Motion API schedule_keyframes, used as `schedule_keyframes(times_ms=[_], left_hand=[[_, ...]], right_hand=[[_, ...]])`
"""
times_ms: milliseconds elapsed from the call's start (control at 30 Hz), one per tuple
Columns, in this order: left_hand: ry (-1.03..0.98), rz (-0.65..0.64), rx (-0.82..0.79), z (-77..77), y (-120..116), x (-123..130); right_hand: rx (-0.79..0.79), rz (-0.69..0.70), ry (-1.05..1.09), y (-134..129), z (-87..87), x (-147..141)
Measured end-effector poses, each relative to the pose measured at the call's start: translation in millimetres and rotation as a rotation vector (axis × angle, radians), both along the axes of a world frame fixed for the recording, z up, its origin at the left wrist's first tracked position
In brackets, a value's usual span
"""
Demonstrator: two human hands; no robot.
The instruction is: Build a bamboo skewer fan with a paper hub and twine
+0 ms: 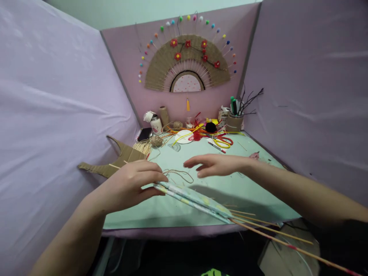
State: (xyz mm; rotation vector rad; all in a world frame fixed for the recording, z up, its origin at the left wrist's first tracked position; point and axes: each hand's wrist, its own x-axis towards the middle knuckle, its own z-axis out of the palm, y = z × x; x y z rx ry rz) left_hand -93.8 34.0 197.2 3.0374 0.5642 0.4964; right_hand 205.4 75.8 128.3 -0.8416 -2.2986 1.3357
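Two bare hands are at work over the table (pixel 126 218). The left hand (pixel 138 180) pinches the near-left end of a folded bundle (pixel 195 201) between thumb and fingers, probably to keep its layers together and its slant steady. The right hand (pixel 211 165) holds nothing; its fingers are loosely curved and apart, raised beyond the bundle and well clear of it, which leaves the left to do all the gripping.

The bundle lies aslant in front of the person, above the near part of the table, its right end lower in view. It is long, narrow and pressed flat, pale blue-green with yellow patches; whether it is paper or cloth I cannot tell. Thin sticks (pixel 273 229) fan out from its right end past the table's edge, the longest marked with red.

Just beyond the left fingertips lies a loop of string (pixel 184 174); I cannot see whether it is tied to anything. Farther off are a cut piece of cardboard (pixel 130 155), a ball of twine (pixel 156 141) and scissors (pixel 222 143), perhaps pushed back to leave working room.
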Motion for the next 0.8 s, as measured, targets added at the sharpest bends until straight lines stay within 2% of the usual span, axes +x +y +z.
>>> schedule_keyframes(times_ms=[100,167,233,367,467,600,700,800], left_hand=[[0.010,0.023,0.032,-5.0,0,-3],[0.020,0.042,0.035,-7.8,1,-5],[0.029,0.058,0.017,-10.0,2,-7],[0.027,0.125,-0.031,-12.2,6,-5],[0.024,0.222,-0.051,-11.1,10,0],[0.055,0.340,-0.106,-4.0,15,7],[0.062,0.405,-0.115,4.8,19,13],[0.062,0.462,-0.109,12.8,24,21]], right_hand=[[-0.239,0.055,0.108,-7,-15.0,-24],[-0.350,-0.001,0.194,-8,-20.7,-28],[-0.350,-0.122,0.245,-8,-16.6,-26],[-0.197,-0.291,0.218,-5,17.1,-18],[-0.081,-0.324,0.170,-6,50.8,-16],[0.170,-0.323,0.037,-15,87.6,-15],[0.424,-0.382,-0.078,-23,98.9,-13],[0.634,-0.478,-0.131,-29,97.1,-9]])
